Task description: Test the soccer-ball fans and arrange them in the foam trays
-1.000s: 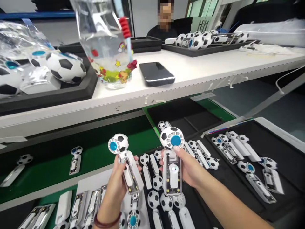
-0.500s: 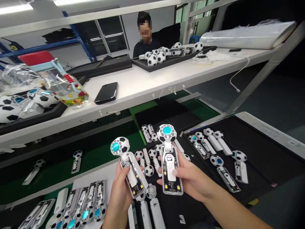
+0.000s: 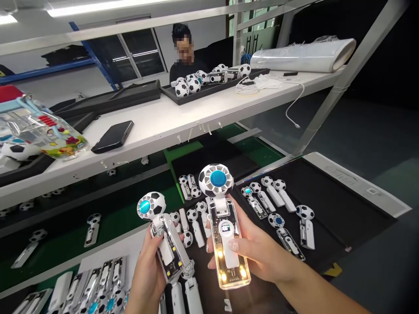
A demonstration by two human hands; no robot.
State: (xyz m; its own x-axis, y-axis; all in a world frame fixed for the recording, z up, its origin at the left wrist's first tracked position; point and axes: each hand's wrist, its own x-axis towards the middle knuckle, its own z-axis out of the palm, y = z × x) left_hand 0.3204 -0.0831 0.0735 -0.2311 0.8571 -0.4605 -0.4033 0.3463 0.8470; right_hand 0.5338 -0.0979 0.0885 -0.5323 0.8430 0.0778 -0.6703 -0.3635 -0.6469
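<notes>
My right hand (image 3: 258,248) is closed around a handheld fan with a soccer-ball head (image 3: 225,235), its thumb on the white strip below a small round display. The display is lit and amber lights glow in the clear body. In my left hand (image 3: 149,266) is a second soccer-ball fan (image 3: 168,244), tilted to the left, its lights unlit; the thumb rests on its white strip. Both fans have a blue disc in the ball's grille. Behind and below my hands, several more soccer-ball fans (image 3: 196,226) lie on the black mat.
More fans (image 3: 104,283) lie in a row at lower left, and others (image 3: 291,240) on the black mat at right. The white shelf (image 3: 157,117) above carries a phone (image 3: 113,136), a clear bottle (image 3: 62,135), a black tray (image 3: 209,93) of fans and a plastic film roll (image 3: 301,56). A person (image 3: 181,52) is beyond.
The fan in my right hand has lit up, display and body lights, and is held slightly nearer. The view has shifted right, so the surroundings appear further left.
</notes>
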